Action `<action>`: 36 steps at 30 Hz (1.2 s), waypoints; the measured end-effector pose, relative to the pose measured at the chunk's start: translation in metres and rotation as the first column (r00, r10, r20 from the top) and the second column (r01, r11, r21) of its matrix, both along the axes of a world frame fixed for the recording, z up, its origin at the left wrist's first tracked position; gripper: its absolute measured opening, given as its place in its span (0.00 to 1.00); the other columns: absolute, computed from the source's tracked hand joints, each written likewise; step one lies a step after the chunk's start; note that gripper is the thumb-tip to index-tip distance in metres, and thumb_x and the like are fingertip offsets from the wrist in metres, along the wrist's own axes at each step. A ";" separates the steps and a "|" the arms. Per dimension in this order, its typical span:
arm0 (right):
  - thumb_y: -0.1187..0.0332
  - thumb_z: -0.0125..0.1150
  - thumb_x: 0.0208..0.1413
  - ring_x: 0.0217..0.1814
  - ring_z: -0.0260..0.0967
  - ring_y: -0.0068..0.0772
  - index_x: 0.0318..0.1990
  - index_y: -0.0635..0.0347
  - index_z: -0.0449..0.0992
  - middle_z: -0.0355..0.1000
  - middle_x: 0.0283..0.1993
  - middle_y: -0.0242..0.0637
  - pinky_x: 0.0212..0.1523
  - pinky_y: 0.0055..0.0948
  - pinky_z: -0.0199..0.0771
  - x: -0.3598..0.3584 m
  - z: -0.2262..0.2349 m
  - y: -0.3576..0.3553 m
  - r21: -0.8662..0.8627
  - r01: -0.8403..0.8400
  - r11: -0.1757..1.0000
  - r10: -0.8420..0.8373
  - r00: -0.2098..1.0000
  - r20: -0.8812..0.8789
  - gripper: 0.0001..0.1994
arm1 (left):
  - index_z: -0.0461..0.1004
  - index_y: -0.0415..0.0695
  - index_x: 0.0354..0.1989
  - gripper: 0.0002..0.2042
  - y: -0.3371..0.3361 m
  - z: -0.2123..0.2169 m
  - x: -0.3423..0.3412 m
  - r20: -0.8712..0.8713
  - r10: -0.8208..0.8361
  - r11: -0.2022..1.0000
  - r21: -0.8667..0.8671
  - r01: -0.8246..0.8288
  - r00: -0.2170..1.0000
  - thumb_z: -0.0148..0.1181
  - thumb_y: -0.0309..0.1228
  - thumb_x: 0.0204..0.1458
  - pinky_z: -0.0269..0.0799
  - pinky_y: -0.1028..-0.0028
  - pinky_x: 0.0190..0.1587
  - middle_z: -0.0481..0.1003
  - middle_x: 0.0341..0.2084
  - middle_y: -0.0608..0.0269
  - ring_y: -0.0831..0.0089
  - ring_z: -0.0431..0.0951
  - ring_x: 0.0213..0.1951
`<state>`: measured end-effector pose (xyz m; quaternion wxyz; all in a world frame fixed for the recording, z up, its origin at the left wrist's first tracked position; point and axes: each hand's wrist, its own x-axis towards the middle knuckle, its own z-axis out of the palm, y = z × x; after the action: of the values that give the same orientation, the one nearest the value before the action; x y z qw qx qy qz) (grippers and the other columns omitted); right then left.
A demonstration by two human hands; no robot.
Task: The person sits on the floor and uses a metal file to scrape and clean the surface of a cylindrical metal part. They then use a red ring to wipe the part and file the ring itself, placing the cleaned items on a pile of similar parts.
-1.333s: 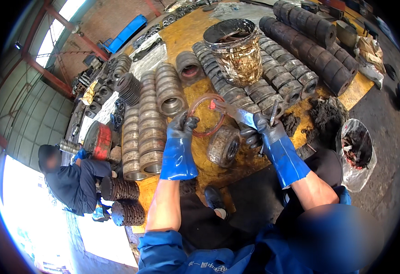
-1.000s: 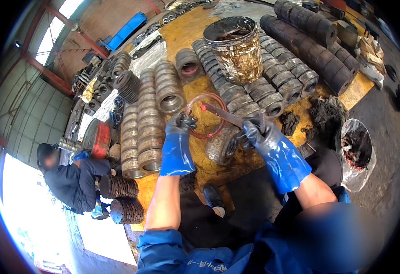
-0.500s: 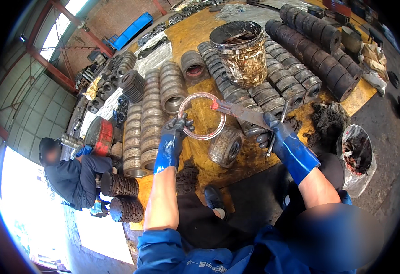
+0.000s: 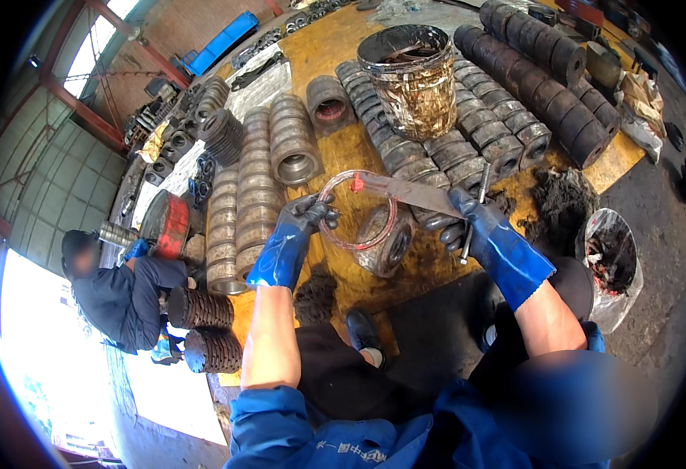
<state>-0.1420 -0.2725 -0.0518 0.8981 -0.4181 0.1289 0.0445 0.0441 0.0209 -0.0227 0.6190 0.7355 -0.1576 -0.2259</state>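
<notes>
Both my hands wear blue gloves with dark, greasy fingers. My left hand (image 4: 300,227) pinches the left rim of a thin, clear reddish ring (image 4: 356,209), held upright over the yellow workbench (image 4: 343,152). My right hand (image 4: 468,223) grips a flat metal blade (image 4: 409,191) whose red-smeared tip touches the top of the ring; a thin rod (image 4: 474,211) also lies in that hand. Just below the ring a metal bearing (image 4: 386,238) rests on its side on the bench.
Rows of stacked bearing rings (image 4: 241,195) and dark cylinders (image 4: 546,70) cover the bench, with a grimy bucket (image 4: 409,78) at the back. Grease piles (image 4: 558,203) lie at the right, a lined bin (image 4: 609,258) beside them. Another person (image 4: 120,285) crouches at the left.
My hands have lifted the ring and blade away from the bearing and turned the ring upright. The blade tip has moved to the ring's top edge.
</notes>
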 end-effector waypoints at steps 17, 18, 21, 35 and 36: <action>0.52 0.48 0.66 0.20 0.72 0.26 0.52 0.63 0.74 0.79 0.33 0.44 0.20 0.23 0.72 -0.016 0.016 0.007 -0.306 -0.092 0.948 0.086 0.996 -0.031 0.22 | 0.76 0.35 0.49 0.18 0.016 -0.001 -0.002 0.026 -0.240 0.968 0.079 0.238 0.970 0.64 0.35 0.55 0.73 0.74 0.42 0.80 0.33 0.59 0.72 0.78 0.36; 0.52 0.48 0.66 0.19 0.72 0.26 0.52 0.63 0.74 0.79 0.34 0.44 0.20 0.23 0.72 -0.017 0.013 0.006 -0.259 -0.073 0.963 0.065 0.997 -0.040 0.22 | 0.75 0.35 0.50 0.18 0.019 -0.003 0.001 0.011 -0.196 0.979 0.056 0.195 0.981 0.63 0.35 0.56 0.73 0.74 0.43 0.80 0.33 0.59 0.72 0.78 0.36; 0.50 0.50 0.64 0.18 0.70 0.27 0.52 0.64 0.73 0.79 0.33 0.46 0.18 0.25 0.70 -0.011 0.010 0.000 -0.147 0.018 0.989 -0.037 0.992 -0.124 0.23 | 0.75 0.36 0.51 0.15 0.019 0.002 0.005 -0.012 -0.064 0.997 0.041 0.065 0.998 0.57 0.30 0.60 0.73 0.73 0.44 0.80 0.35 0.59 0.72 0.78 0.36; 0.48 0.50 0.64 0.20 0.68 0.27 0.53 0.64 0.72 0.78 0.35 0.48 0.19 0.27 0.67 -0.012 0.012 0.006 -0.089 0.109 0.990 -0.120 0.984 -0.129 0.25 | 0.74 0.33 0.51 0.17 0.019 0.003 0.000 0.026 -0.085 0.996 0.013 0.085 0.996 0.61 0.33 0.58 0.76 0.72 0.41 0.80 0.35 0.55 0.70 0.79 0.34; 0.49 0.50 0.64 0.21 0.69 0.27 0.53 0.63 0.72 0.78 0.36 0.48 0.19 0.28 0.69 -0.012 0.010 0.007 -0.076 0.084 0.994 -0.093 0.989 -0.118 0.24 | 0.74 0.33 0.50 0.17 0.020 0.001 0.000 0.045 -0.141 0.990 0.032 0.140 0.989 0.61 0.33 0.58 0.75 0.72 0.41 0.80 0.35 0.55 0.70 0.79 0.34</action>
<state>-0.1541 -0.2652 -0.0418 0.8743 -0.4400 0.2032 0.0251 0.0440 0.0413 -0.0218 0.5870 0.7365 -0.2205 -0.2538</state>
